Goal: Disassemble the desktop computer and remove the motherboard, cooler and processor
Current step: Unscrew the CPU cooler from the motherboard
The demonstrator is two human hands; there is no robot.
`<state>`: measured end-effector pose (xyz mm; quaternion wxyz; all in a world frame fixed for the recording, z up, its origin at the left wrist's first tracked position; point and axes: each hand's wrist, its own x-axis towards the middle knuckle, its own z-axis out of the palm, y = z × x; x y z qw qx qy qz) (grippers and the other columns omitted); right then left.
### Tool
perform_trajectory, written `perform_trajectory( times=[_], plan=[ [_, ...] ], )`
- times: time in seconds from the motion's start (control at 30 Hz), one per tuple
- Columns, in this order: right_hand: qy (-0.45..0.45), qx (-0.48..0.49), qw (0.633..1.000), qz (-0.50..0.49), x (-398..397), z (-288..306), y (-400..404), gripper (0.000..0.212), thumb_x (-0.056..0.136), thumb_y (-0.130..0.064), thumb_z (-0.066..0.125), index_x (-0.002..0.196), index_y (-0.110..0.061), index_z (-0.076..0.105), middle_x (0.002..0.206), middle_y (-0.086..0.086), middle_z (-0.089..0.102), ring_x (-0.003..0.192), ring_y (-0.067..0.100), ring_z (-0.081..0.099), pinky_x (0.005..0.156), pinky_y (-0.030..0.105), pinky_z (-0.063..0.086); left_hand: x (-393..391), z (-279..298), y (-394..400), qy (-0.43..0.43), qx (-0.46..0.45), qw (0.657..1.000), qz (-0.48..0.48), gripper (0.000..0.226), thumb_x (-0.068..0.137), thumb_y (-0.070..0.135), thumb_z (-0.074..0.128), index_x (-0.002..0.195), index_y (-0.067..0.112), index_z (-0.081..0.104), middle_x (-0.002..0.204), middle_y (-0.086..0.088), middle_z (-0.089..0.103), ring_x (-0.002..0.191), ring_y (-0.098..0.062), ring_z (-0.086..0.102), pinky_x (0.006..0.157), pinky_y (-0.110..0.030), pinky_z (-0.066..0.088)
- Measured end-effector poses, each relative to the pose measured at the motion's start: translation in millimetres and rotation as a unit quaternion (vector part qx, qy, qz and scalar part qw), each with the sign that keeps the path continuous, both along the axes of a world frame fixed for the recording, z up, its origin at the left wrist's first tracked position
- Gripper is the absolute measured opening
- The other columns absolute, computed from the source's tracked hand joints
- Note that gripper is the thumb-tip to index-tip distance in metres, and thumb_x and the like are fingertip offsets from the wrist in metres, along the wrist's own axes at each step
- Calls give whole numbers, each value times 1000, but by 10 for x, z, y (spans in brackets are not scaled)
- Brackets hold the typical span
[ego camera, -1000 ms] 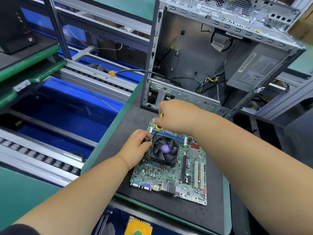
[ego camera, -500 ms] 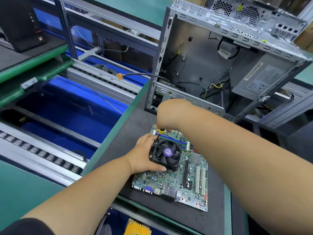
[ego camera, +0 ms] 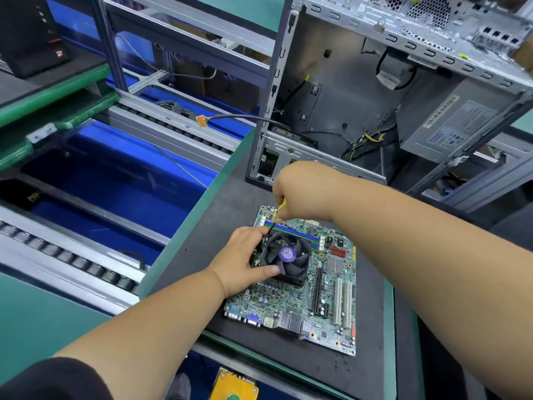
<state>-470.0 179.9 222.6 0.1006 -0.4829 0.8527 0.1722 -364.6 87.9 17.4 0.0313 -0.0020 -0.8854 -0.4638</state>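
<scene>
Here the cooler [ego camera: 287, 256] is sitting on the motherboard [ego camera: 300, 287], which is lying flat on the desk [ego camera: 219, 215] in front of the emptied case [ego camera: 360, 90]. The left hand [ego camera: 245, 262] is gripping the cooler's near-left side, fingers [ego camera: 269, 270] curled over its edge. The right hand [ego camera: 302, 194] is holding a yellow-handled screwdriver [ego camera: 279, 212] angling down, apparently into the cooler's far-left corner.

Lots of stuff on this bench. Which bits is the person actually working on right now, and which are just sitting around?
In use:
motherboard
cooler, gripped by the left hand
screwdriver, held in the right hand
empty computer case, source of the board

Just lying about:
loose cable with orange plug
roller conveyor
yellow object at the bench's near edge
</scene>
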Motion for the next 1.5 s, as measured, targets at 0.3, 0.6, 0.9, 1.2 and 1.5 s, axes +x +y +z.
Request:
perform_trajectory(
  times=[0.3,0.6,0.9,1.2,1.5],
  plan=[
    [18,-276,944,-180,141,-308,102,16,90,-26,54,83,-14,46,67,-2,46,72,27,49,52,32,27,-30,27,44,-12,6,1000,26,96,62,71,57,141,19,39,125,-1,44,124,-12,31,106,-31,33],
    [-215,-581,754,-216,231,-538,121,24,81,-4,42,96,-21,48,86,-6,45,75,10,43,67,30,42,-35,45,62,3,-26,999,26,94,64,69,54,140,16,40,120,-4,46,120,-16,33,103,-32,34],
    [-474,-731,435,-228,356,-841,40,22,93,-27,44,75,-15,45,65,0,40,51,15,33,52,26,26,-43,15,53,22,-23,999,26,92,64,68,58,137,14,44,115,1,46,115,-17,36,100,-30,35],
    [-619,-584,504,-146,97,-726,-28,19,88,-18,33,72,-9,39,49,2,30,42,11,17,43,23,13,-52,32,52,18,-19,999,27,97,60,69,58,139,15,43,115,-1,47,116,-16,36,102,-28,34],
    [-522,-644,538,-155,313,-886,16,13,95,-19,49,88,-12,58,78,5,55,74,19,52,70,26,47,-49,-1,40,18,-6,999,31,84,62,67,62,130,21,47,108,0,46,110,-14,36,95,-34,40]
  ],
)
